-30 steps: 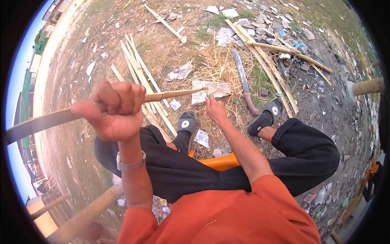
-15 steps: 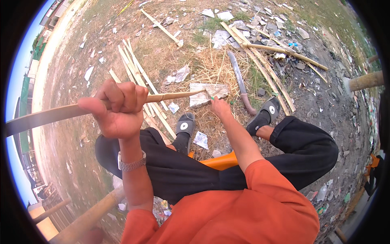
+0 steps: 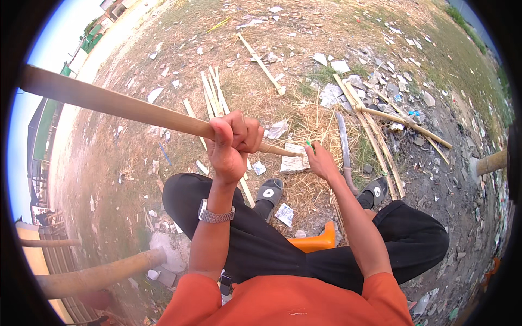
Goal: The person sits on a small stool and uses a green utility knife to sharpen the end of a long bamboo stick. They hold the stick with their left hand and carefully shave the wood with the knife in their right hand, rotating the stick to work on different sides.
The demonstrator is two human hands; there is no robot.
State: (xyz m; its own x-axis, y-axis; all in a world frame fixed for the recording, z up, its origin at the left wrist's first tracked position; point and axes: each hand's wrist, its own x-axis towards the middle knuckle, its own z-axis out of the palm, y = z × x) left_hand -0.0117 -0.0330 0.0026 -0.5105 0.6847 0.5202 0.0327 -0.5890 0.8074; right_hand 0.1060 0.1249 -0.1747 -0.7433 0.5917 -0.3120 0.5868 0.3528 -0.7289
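Left hand (image 3: 232, 142) is closed in a full fist around a long bamboo pole (image 3: 117, 104), fingers wrapped over the top and thumb folded across. The pole is held raised above the ground, running from the upper left edge of the view down to its near end just right of the fist. A metal wristwatch (image 3: 215, 213) is worn on the left wrist, and the forearm rises almost straight up from the orange shirt (image 3: 288, 301).

Right hand (image 3: 319, 161) is extended forward and low, at the pole's near end; a small green object (image 3: 308, 144) is seen at its fingertips. Whether the fingers are closed on anything cannot be told from this view.

A long curved knife (image 3: 344, 146) lies on the straw just right of the right hand, untouched. Split bamboo strips (image 3: 213, 91) lie on the ground beyond the fist. An orange stool (image 3: 315, 242) is partly visible between the knees.
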